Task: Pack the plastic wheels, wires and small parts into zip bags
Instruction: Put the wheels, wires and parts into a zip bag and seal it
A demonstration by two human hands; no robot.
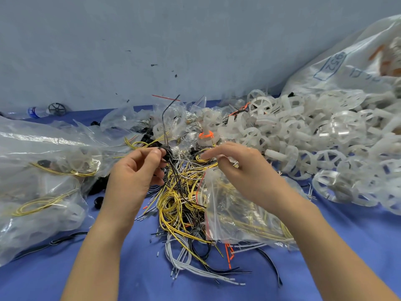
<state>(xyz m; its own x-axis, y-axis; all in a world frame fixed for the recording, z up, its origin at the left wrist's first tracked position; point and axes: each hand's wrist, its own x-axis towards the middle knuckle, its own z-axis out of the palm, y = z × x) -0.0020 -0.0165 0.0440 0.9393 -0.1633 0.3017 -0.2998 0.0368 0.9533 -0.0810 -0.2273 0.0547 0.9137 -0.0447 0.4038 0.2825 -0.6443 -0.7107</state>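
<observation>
Central wire tangle, blue cloth nearside

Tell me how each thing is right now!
left hand, pinching the black wire coil
black wire coil, held up, ends trailing
right hand, fingers curled by the zip bag, grip unclear
zip bag, lying on the wires, yellow wires inside
loose wires, tangled
white plastic wheels, heaped loose
packed bags, filled, piled
water bottle, lying sideways
</observation>
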